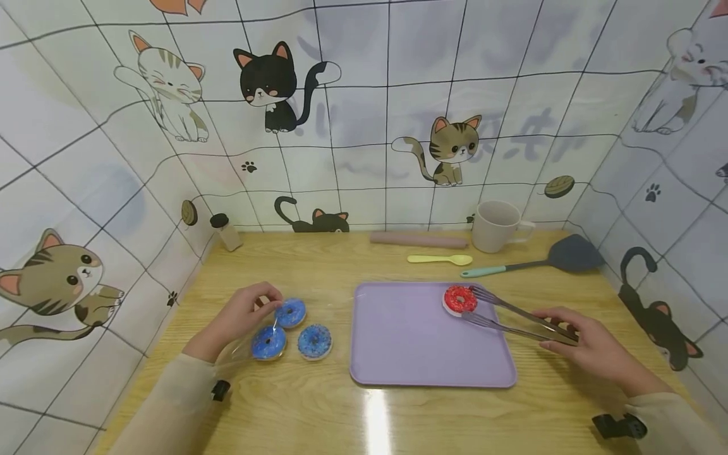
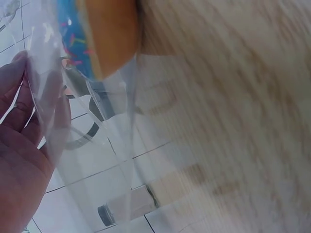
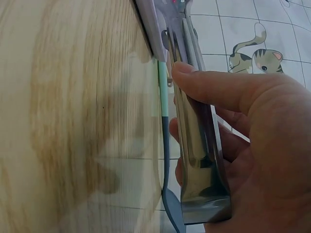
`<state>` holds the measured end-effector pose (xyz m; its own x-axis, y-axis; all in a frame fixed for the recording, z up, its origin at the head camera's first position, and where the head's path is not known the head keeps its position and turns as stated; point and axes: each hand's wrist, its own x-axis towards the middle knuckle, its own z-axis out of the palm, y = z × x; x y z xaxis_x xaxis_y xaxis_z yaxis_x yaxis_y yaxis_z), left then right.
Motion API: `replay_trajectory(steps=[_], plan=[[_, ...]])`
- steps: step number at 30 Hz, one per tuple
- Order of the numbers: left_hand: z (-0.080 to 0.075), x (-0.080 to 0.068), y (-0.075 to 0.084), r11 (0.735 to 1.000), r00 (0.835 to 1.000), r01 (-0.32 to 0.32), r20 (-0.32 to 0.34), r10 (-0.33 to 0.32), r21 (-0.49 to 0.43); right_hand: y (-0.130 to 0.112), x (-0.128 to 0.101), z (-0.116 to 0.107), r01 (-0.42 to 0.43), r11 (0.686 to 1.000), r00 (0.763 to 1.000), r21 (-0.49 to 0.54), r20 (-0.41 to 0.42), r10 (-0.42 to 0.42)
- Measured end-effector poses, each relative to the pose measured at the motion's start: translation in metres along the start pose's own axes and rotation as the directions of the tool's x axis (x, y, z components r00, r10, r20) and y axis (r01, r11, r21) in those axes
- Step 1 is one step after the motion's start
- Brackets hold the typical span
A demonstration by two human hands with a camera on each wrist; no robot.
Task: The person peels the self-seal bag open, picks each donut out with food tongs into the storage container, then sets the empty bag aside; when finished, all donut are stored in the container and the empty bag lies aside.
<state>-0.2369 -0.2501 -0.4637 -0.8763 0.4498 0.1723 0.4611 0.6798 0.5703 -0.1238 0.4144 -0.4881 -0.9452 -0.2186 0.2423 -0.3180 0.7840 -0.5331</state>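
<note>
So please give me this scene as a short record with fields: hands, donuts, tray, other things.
left hand: holds a clear plastic bag beside three blue donuts
right hand: grips metal tongs
red donut: between the tong tips, over the tray's far right corner
tray: purple, on the wooden table
behind the tray: cup, yellow spoon, spatula

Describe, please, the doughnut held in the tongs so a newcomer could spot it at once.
Find the purple tray on the wooden table. At its far right corner lies the red doughnut between the tips of the metal tongs. It alone is red; the others are blue.
</note>
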Motion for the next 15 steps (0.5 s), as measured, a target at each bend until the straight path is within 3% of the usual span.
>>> replay_trajectory(steps=[7, 15], plan=[[-0.0007, 0.003, 0.0032, 1.0, 1.0, -0.011, 0.002, 0.011, -0.007, 0.0048, 0.0005, 0.0009, -0.012, 1.0, 1.0, -0.012, 0.018, 0.012], [-0.0007, 0.0012, 0.001, 1.0, 1.0, 0.026, 0.009, -0.026, -0.003, -0.0035, 0.0037, 0.0092, -0.03, 1.0, 0.999, 0.004, -0.043, 0.031]])
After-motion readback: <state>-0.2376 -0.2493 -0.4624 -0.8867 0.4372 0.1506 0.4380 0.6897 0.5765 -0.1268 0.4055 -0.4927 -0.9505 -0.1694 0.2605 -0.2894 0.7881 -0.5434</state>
